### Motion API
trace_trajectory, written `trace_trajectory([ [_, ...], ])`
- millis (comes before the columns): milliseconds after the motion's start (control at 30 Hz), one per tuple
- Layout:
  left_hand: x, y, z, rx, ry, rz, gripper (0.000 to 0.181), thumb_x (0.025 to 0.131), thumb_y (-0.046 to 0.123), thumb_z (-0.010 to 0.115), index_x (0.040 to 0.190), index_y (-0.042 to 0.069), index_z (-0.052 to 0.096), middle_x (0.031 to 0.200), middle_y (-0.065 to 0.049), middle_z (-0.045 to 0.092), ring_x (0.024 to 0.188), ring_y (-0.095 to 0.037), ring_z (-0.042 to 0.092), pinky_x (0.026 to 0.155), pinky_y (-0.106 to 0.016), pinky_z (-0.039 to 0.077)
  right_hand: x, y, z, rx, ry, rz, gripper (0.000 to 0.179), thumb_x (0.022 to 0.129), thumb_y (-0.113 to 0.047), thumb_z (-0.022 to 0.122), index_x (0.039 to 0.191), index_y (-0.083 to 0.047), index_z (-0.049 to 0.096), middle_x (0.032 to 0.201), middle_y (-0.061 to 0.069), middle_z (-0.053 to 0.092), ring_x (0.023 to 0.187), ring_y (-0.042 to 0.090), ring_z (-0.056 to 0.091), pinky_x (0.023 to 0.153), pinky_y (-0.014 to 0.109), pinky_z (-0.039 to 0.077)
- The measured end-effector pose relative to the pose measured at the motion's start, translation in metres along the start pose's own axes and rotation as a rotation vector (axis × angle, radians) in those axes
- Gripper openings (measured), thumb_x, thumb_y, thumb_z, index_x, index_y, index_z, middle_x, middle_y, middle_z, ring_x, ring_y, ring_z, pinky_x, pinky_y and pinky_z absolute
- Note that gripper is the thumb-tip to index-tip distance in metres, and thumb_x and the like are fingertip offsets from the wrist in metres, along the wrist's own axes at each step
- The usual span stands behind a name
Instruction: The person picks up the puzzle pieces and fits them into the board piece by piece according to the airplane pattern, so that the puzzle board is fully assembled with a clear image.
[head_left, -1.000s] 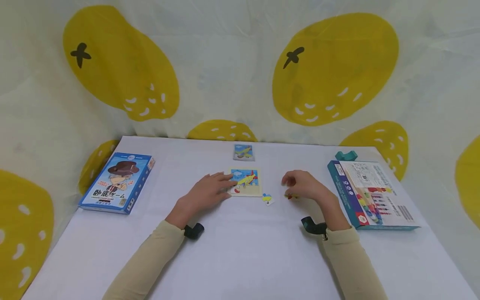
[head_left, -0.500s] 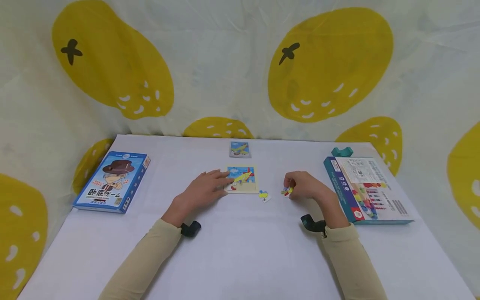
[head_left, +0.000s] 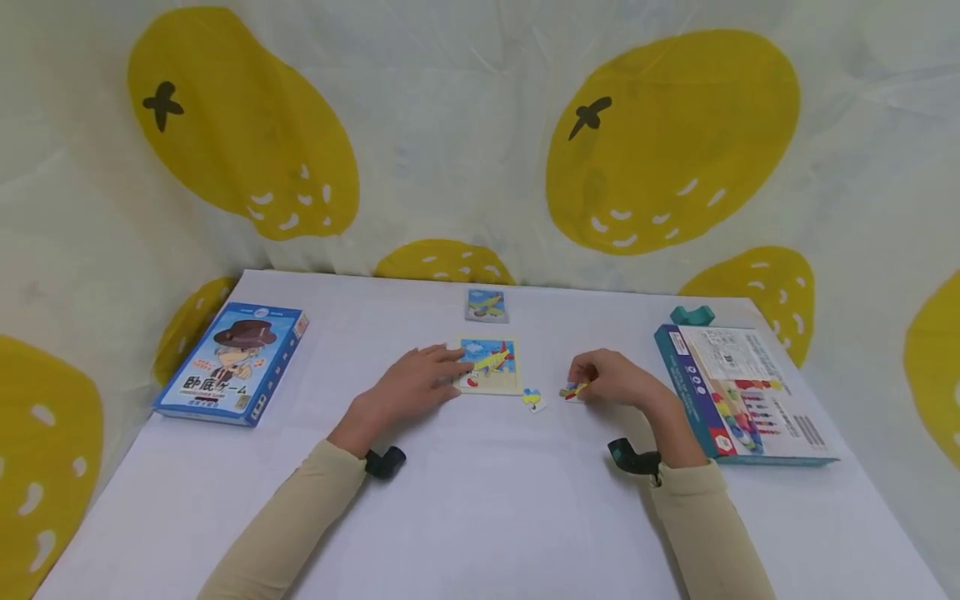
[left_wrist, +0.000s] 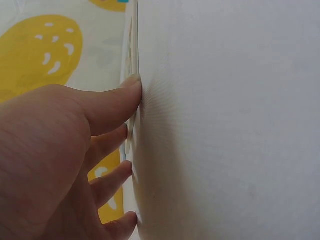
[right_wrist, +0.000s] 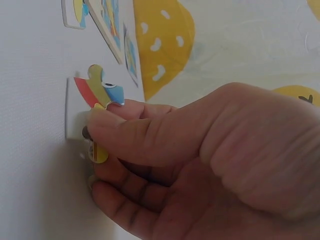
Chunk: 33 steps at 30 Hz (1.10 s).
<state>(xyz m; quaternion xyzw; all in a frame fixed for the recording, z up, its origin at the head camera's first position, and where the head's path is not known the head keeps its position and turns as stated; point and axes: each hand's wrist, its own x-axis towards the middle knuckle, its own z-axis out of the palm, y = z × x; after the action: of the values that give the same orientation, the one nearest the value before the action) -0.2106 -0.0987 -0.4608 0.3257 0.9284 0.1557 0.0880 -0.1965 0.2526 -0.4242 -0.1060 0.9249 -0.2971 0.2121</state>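
My left hand (head_left: 412, 385) lies at the left side of a small framed jigsaw puzzle board (head_left: 502, 385). Its thumb and index fingertip touch the board's edge, the other fingers loosely extended. An airplane picture fills the upper part of the board; the lower part shows pale bare backing. Just right of the board lies a loose yellow, blue and white puzzle piece (head_left: 533, 401). Farther right, my right hand (head_left: 621, 382) pinches a red, yellow and blue puzzle piece (right_wrist: 94, 85) low at the tabletop. Thumb and fingers hide part of it; whether a second piece lies under it I cannot tell.
Behind the board lies a small airplane picture card (head_left: 487, 306). A blue game box (head_left: 234, 362) sits on the left, a flat white and teal box (head_left: 750, 392) on the right. A teal object (head_left: 692, 315) stands behind that box.
My right hand has come down and its fingertips have closed on the puzzle piece at the table. The left hand stays at the board's edge. The head view shifted slightly.
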Motion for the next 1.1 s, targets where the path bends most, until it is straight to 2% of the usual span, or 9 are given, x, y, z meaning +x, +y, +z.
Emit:
trace_trajectory([
  [267,-0.001,0.001,0.003,0.018,-0.014,-0.024,0.049,0.099,0.038,0.059,0.147,0.033,0.049,0.158,0.004,0.042,0.151,-0.025,0.030,0.120,-0.056,0.027,0.004,0.000,0.008,0.016,0.017,-0.004,0.013,0.089,-0.008,0.070,0.101,-0.012,0.072,0.093,0.006,0.064,0.094,0.024,0.053,0.078,0.031,0.047],
  [600,0.000,0.005,0.002,-0.015,0.014,0.021,0.048,0.099,0.034,0.060,0.146,0.029,0.051,0.156,0.001,0.044,0.150,-0.028,0.032,0.119,-0.058,0.027,0.009,-0.011,0.015,0.033,0.086,-0.057,0.021,0.092,-0.008,0.065,0.111,-0.011,0.073,0.093,0.007,0.062,0.093,0.023,0.053,0.076,0.030,0.045],
  [833,0.000,0.005,0.001,0.002,0.014,0.004,0.048,0.099,0.035,0.060,0.146,0.030,0.051,0.157,0.002,0.044,0.151,-0.028,0.031,0.120,-0.058,0.027,0.021,-0.022,0.027,0.056,0.117,-0.081,0.013,0.089,-0.009,0.070,0.102,-0.012,0.070,0.086,0.006,0.060,0.084,0.020,0.053,0.072,0.030,0.044],
  [1100,-0.001,0.002,0.000,0.015,0.016,-0.001,0.048,0.099,0.035,0.060,0.146,0.029,0.051,0.156,0.001,0.044,0.150,-0.028,0.032,0.119,-0.058,0.027,0.033,-0.039,0.038,0.109,0.170,-0.116,0.012,0.085,-0.007,0.074,0.093,-0.012,0.067,0.080,0.004,0.059,0.079,0.019,0.053,0.071,0.030,0.045],
])
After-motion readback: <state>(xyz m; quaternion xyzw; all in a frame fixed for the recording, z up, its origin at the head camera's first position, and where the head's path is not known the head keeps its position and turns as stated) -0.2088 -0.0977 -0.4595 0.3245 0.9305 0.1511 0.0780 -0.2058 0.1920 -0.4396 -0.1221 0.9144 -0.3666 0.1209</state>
